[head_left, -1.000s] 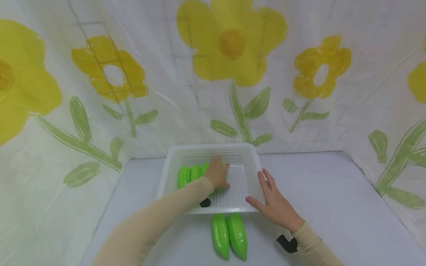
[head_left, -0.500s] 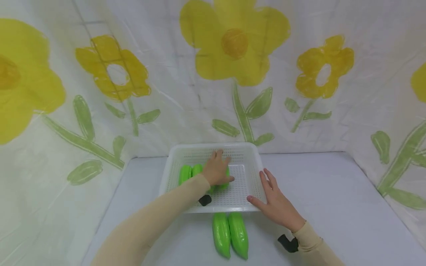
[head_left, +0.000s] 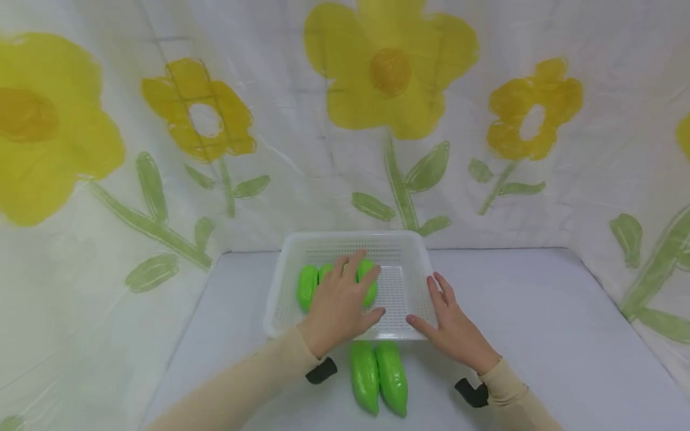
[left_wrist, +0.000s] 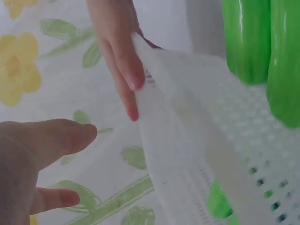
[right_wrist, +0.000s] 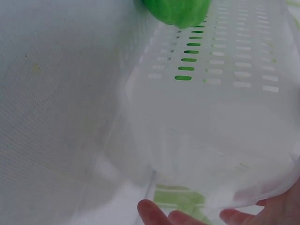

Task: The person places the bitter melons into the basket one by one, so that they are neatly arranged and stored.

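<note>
A white perforated plastic basket [head_left: 393, 299] holds a row of several green bananas [head_left: 307, 287] in its left half. My left hand [head_left: 339, 305] hovers over that row and the front rim, fingers spread and partly hiding it. In the left wrist view its fingers [left_wrist: 70, 136] hold nothing. My right hand [head_left: 460, 332] rests at the basket's front right corner, thumb across the corner and straight fingers along the right rim. The right wrist view shows its fingertips [right_wrist: 150, 211] beside the translucent wall. Two more green bananas [head_left: 392, 380] lie side by side in front of the basket.
The pale table [head_left: 539, 323] extends on both sides of the basket. Behind the basket hangs a white curtain [head_left: 302, 191] printed with yellow flowers. Black wrist mounts [head_left: 471, 393] stick out near both sleeves.
My left hand has let go of a green banana at the row's right end and drawn back toward the front rim. The right hand stays at the corner. The head view has shifted slightly.
</note>
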{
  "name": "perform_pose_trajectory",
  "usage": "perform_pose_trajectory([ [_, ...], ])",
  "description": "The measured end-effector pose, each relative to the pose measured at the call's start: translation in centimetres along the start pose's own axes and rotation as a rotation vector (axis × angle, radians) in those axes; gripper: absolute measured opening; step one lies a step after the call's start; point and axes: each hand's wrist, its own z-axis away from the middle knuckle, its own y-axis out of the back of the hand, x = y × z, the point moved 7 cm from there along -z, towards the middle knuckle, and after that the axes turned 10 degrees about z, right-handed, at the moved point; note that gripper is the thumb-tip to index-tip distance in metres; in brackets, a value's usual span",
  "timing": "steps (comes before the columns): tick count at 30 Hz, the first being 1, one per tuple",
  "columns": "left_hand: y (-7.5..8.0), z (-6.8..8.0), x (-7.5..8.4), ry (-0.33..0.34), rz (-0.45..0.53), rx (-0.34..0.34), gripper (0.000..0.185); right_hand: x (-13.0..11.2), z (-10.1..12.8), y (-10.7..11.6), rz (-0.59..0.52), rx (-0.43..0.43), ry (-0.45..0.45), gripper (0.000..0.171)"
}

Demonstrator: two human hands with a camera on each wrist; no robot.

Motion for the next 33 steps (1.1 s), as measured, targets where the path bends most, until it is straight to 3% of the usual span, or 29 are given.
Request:
perform_pose_trajectory([
  [3,0.6,2.0,1.0,-0.016,0.03,0.041,0.076,0.3,0.0,0.1,0.008,0.002,-0.01,0.102],
  [7,0.4,4.7,2.0,-0.009,0.103,0.032,0.077,0.5,-0.1,0.2,0.018,0.009,-0.011,0.102],
  [13,-1.0,8.2,3.5,-0.021,0.212,0.008,0.067,0.3,-0.3,0.6,0.018,0.018,-0.011,0.101],
  [17,-2.5,9.9,4.3,-0.042,0.231,-0.009,0.07,0.2,-0.4,0.7,0.015,0.014,-0.01,0.101],
  [21,-4.4,11.1,4.7,-0.038,0.222,-0.053,0.076,0.2,-0.3,0.7,0.012,0.012,-0.01,0.101],
  [27,-7.0,12.1,4.4,0.053,0.215,-0.173,0.077,0.3,-0.1,0.1,-0.011,0.003,-0.015,0.102],
  [33,-8.1,12.6,4.0,0.122,0.261,-0.246,0.079,0.3,0.1,-0.3,-0.007,0.006,-0.013,0.101],
])
